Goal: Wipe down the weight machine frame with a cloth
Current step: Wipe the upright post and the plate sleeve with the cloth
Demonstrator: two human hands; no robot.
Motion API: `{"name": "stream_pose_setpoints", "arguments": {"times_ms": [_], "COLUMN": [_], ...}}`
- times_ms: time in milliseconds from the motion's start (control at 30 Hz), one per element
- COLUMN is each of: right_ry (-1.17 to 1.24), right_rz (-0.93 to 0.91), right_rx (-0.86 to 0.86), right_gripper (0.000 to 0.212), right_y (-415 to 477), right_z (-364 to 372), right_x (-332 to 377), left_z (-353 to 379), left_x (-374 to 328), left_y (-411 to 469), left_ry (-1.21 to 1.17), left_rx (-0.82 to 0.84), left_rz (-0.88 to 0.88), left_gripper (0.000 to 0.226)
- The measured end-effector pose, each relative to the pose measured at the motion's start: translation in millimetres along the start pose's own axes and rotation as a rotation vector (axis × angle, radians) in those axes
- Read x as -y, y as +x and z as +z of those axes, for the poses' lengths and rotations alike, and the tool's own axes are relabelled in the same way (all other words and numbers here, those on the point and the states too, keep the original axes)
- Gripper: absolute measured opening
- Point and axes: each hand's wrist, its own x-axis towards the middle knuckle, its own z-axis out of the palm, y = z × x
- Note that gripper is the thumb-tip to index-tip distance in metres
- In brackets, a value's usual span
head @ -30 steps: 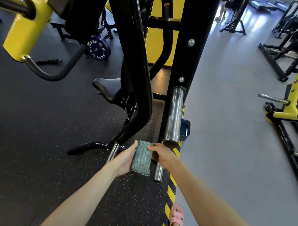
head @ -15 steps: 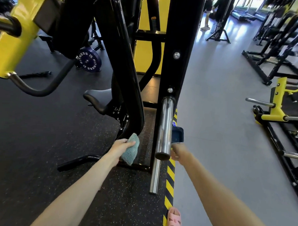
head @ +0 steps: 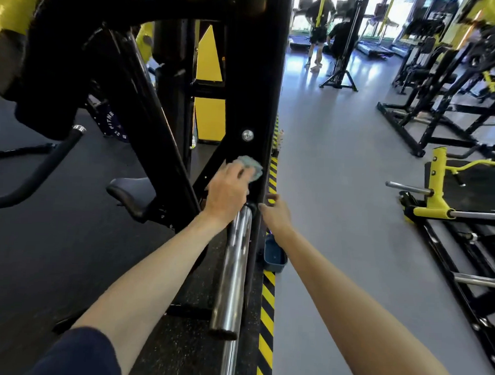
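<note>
The black upright post [head: 253, 82] of the weight machine frame rises in the middle of the head view. My left hand [head: 227, 193] presses a teal cloth [head: 251, 165] against the post, just below a silver bolt [head: 247, 135] and above the chrome weight peg [head: 233, 269]. The fingers lie over the cloth, and most of it is hidden under them. My right hand [head: 275, 212] hovers just right of the post at the peg's root, fingers loosely bent, holding nothing.
A dark blue tub [head: 274, 256] sits on the floor beside the post, by the yellow-black hazard strip [head: 267, 301]. A black seat [head: 132, 192] and slanted frame arm lie left. Other machines [head: 438, 201] stand to the right across the grey aisle. People stand far back.
My left hand has carried the cloth up from near the floor to the upright post above the chrome peg. My right hand let go of the cloth and moved up beside the post.
</note>
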Motion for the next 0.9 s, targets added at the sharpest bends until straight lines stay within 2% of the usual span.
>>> {"name": "stream_pose_setpoints", "arguments": {"times_ms": [100,133,200,333,500,567,600,667,700,733,767,800,833,900], "right_ry": [0.018,0.024,0.033,0.017,-0.002,0.024,0.030,0.035,0.037,0.041,0.041,0.043,0.045,0.039], "right_rz": [-0.093,-0.108,-0.132,-0.179,-0.194,-0.159,-0.138,-0.106,-0.093,-0.083,-0.081,-0.087,-0.092,-0.083], "right_rx": [-0.018,-0.021,-0.002,-0.013,-0.041,-0.011,0.002,0.010,0.011,0.018,0.021,0.021,0.018,0.021], "right_gripper": [0.036,0.037,0.045,0.056,0.062,0.064,0.065,0.064,0.064,0.063,0.061,0.060,0.059,0.060], "right_y": [17.9,23.7,32.4,45.8,47.9,45.0,44.1,43.1,41.6,40.2,38.3,37.6,35.9,33.8], "right_z": [0.9,1.1,0.8,8.4,19.1,16.2,13.9,9.9,8.7,8.9,9.9,12.2,14.0,14.6], "right_x": [9.3,9.0,6.5,-3.4,-12.6,-13.9,-16.0,-20.5,-21.8,-22.6,-22.1,-21.3,-19.4,-16.3], "left_z": [28.8,34.2,37.6,26.5,22.2,17.3,12.5,0.8,-2.2,-7.7,-9.3,-8.8,-1.2,14.0], "left_x": [10.7,17.9,35.2,68.1,65.9,69.8,69.4,62.0,52.3,41.0,31.3,20.8,18.3,28.2], "left_y": [9.4,8.2,2.9,-19.0,-41.2,-59.3,-66.3,-64.6,-56.1,-42.8,-29.4,-17.8,-13.4,-18.2], "left_ry": [0.206,0.253,0.287,0.275,0.213,0.185,0.158,0.102,0.029,-0.072,-0.126,-0.075,-0.003,0.102], "left_rx": [0.067,0.114,0.158,0.179,0.213,0.257,0.245,0.162,0.134,0.056,-0.021,-0.054,-0.072,0.017], "left_rz": [0.567,0.673,0.757,0.715,0.441,0.255,0.102,-0.235,-0.332,-0.332,-0.202,-0.020,0.165,0.328], "left_gripper": [0.019,0.021,0.027,0.036,0.035,0.045,0.045,0.030,0.031,0.030,0.026,0.027,0.031,0.028]}}
